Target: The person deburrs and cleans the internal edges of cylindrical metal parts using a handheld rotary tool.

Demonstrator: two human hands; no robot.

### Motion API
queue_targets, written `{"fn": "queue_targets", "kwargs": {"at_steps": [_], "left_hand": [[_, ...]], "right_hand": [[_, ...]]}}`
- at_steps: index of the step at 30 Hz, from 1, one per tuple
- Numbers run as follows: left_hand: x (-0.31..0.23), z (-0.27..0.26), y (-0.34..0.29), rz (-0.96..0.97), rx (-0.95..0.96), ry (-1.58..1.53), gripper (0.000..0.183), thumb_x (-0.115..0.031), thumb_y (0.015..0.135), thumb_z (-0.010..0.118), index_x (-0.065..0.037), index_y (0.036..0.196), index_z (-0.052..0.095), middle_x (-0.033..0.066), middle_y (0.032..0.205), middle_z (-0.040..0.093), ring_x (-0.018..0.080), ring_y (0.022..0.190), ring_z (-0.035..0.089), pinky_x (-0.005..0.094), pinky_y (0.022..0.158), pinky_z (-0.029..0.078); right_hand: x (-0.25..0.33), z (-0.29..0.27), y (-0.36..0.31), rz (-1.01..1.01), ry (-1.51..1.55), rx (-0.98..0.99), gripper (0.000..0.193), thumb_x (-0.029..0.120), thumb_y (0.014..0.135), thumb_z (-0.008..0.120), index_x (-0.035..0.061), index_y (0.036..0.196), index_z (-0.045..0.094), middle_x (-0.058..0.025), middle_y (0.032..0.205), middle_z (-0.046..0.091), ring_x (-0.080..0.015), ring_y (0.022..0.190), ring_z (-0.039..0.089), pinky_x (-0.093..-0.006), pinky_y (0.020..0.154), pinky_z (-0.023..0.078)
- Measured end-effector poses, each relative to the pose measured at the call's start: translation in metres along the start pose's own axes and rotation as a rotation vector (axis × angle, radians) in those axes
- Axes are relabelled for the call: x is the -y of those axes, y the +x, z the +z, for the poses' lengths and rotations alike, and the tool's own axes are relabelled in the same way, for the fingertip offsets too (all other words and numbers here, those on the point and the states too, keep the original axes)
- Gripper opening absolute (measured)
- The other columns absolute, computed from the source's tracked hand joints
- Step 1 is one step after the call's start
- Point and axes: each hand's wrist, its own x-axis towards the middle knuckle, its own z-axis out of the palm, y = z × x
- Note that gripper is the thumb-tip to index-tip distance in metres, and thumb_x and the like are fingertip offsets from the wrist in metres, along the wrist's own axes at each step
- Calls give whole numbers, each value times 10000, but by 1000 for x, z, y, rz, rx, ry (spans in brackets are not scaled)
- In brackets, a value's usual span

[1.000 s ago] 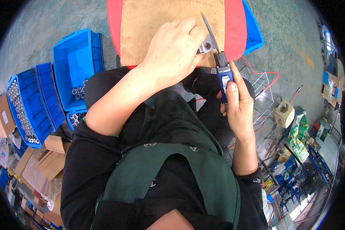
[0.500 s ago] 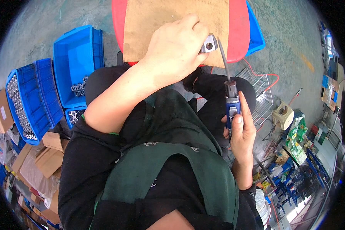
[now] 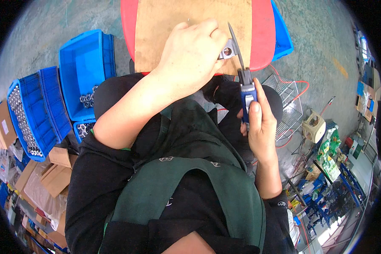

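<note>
Over a tan board on a red seat-like surface, my left hand is closed around a small silver metal block with a round hole. The block's holed end sticks out past the fingertips; the rest is hidden by the hand. My right hand grips a blue handheld power file, thumb on top. Its narrow grey file blade points away from me and lies along the block's right edge, seemingly touching it.
To the left stand a blue bin with several metal parts and more blue crates. Another blue bin sits behind the seat's right side. A wire basket, red hose and cream stool are at right.
My right hand has moved up and left with the power file, so its blade reaches farther past the block. The block has shifted slightly left and tilted in my left hand.
</note>
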Motion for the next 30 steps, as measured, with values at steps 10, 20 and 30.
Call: {"fn": "queue_targets", "kwargs": {"at_steps": [10, 20, 30], "left_hand": [[-12, -3, -4, 149, 15, -123, 337, -83, 606, 730, -67, 903, 571, 91, 956, 554, 286, 844, 574, 380, 717, 443], [-90, -8, -39, 478, -51, -357, 372, -66, 562, 739, -71, 912, 612, 118, 1018, 586, 259, 796, 587, 365, 660, 462], [-151, -14, -76, 711, -171, -66, 300, -133, 635, 691, -94, 920, 606, 104, 1059, 571, 227, 790, 591, 379, 730, 473]], "right_hand": [[-5, -25, -5, -58, 329, -47, 636, 253, 907, 616, 106, 1448, 315, -16, 776, 570, -40, 519, 458, -182, 436, 370], [2, -55, -63, -128, 641, 66, 748, 205, 818, 726, 17, 1415, 317, -51, 815, 597, -69, 488, 482, -202, 413, 385], [-34, -62, -112, -114, 726, 124, 680, 131, 785, 755, -46, 1336, 397, -63, 909, 598, -50, 533, 499, -191, 418, 378]]}}
